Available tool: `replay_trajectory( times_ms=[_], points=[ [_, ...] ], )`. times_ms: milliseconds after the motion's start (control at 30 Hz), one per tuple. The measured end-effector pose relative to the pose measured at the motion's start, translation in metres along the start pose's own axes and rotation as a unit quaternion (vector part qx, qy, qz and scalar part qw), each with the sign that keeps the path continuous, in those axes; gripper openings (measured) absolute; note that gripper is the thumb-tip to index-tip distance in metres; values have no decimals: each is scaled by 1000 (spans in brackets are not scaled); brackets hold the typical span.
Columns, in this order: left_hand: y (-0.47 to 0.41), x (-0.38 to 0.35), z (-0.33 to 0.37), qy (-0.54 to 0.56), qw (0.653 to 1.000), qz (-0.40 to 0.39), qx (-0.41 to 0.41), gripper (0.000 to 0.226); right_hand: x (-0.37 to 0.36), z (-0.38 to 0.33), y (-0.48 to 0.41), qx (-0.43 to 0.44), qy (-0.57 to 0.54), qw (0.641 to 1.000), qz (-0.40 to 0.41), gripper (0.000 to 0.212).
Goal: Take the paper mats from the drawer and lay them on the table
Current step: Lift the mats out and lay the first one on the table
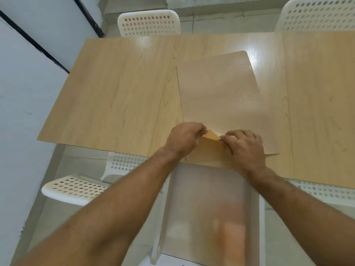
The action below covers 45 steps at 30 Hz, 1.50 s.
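a light wood-grain table (119, 89) with a glossy top fills the view. on it, right of centre, lies a stack of tan mats (221, 93) with a dotted texture and rounded corners, turned slightly off the table's lines. the stack's near end reaches the table's near edge. a near corner of the top mat is curled up. the rest of the top is bare.

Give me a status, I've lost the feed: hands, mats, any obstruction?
Left hand and right hand pinching a lifted corner of the mats. Mats lying on the table, above the open drawer. No obstruction visible.
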<state>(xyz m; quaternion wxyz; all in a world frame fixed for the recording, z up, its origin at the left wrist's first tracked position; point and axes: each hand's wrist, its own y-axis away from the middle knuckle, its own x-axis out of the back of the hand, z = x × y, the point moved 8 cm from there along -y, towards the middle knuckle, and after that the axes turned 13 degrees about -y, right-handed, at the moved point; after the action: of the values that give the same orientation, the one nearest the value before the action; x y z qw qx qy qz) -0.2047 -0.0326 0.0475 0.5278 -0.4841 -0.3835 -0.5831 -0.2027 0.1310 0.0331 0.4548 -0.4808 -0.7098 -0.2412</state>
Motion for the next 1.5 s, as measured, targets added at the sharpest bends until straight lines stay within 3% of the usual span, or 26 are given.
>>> replay_trajectory(
  times_ms=[67,100,133,200,233,267,300,333,400,433,467,500,533,567,600,633,700,733,800,967,1033,1133,1233,1500],
  points=[
    [1,15,-2,147,979,94,105,32,26,6,-8,-25,-1,997,77,21],
    [3,14,-7,248,946,84,189,48,39,8,-12,-24,-6,994,110,16],
    [6,4,-10,371,883,38,284,69,50,7,-14,-8,-11,991,131,15],
    [12,-23,-4,587,690,-39,422,87,60,-1,-14,64,-20,989,129,18],
    [11,-32,-1,658,600,-55,451,79,60,-6,-11,101,-13,988,118,21],
    [9,-38,1,700,539,-59,464,61,61,-10,-6,123,-4,986,110,24],
    [7,-40,1,714,514,-52,472,39,64,-11,0,123,-1,986,112,26],
    [4,-43,-1,712,511,-37,479,22,69,-8,5,99,-15,988,120,28],
    [1,-46,5,709,519,-11,477,11,82,10,22,-47,-114,981,150,33],
    [0,-48,11,711,523,-1,470,14,83,26,35,-164,-206,949,172,36],
    [1,-50,20,709,530,-2,465,18,78,44,52,-293,-324,878,194,43],
    [5,-53,35,701,544,-23,461,18,68,53,70,-407,-466,759,203,52],
    [10,-57,53,688,564,-59,453,14,54,53,82,-469,-605,615,192,58],
    [18,-61,74,673,584,-98,443,9,47,48,86,-478,-708,494,163,58],
    [29,-64,93,661,599,-128,433,9,52,43,88,-465,-760,431,142,52],
    [41,-65,112,656,607,-153,422,11,59,44,93,-457,-774,417,134,43],
    [61,-66,142,665,605,-200,390,13,74,61,107,-463,-738,462,165,18],
    [70,-65,153,672,601,-221,372,12,81,74,115,-467,-702,506,181,14],
    [82,-59,160,690,584,-231,361,7,98,90,132,-462,-655,568,188,29],
    [98,-59,114,729,463,-43,502,10,144,115,177,-455,-601,636,164,35],
    [101,-61,106,722,461,-26,515,19,165,131,192,-459,-564,671,147,32],
    [89,-62,131,734,466,-46,492,29,195,166,210,-464,-525,694,164,29],
    [64,-62,174,751,472,-70,456,16,224,204,224,-473,-491,698,220,26],
    [-1,-96,286,747,491,-91,439,7,286,324,238,-423,-464,713,313,51]
  ],
)
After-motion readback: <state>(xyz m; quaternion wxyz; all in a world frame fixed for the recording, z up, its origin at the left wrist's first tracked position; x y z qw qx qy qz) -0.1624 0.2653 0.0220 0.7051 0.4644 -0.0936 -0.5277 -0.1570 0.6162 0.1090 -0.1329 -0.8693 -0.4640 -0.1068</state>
